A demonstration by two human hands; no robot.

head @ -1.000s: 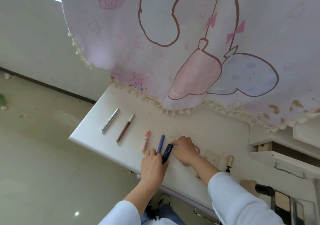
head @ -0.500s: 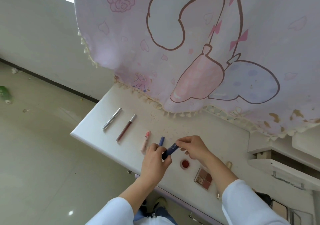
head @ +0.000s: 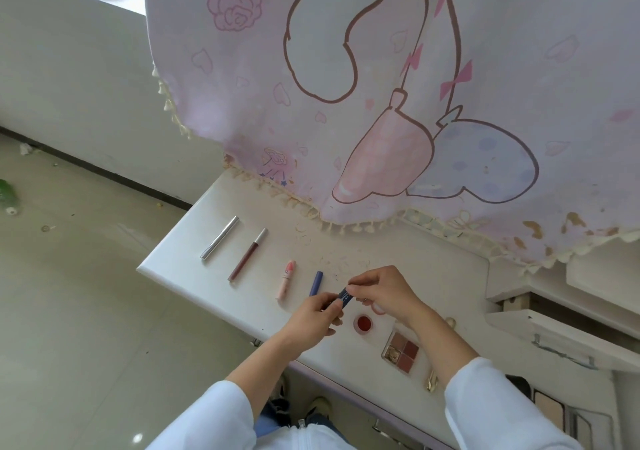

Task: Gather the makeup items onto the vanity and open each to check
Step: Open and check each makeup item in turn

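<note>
Dark blue makeup stick point(head: 344, 296) slanting up-right, left hand point(head: 313, 314) gripping bottom, right hand point(head: 382, 292) pinching top.

The cloth point(head: 346, 51) is pink cartoon-printed, the tube point(head: 345, 296) navy.

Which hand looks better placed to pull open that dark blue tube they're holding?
Probably the right hand: it pinches the exposed upper end of the dark blue tube, while the left hand wraps the lower part, steadying it.
</note>
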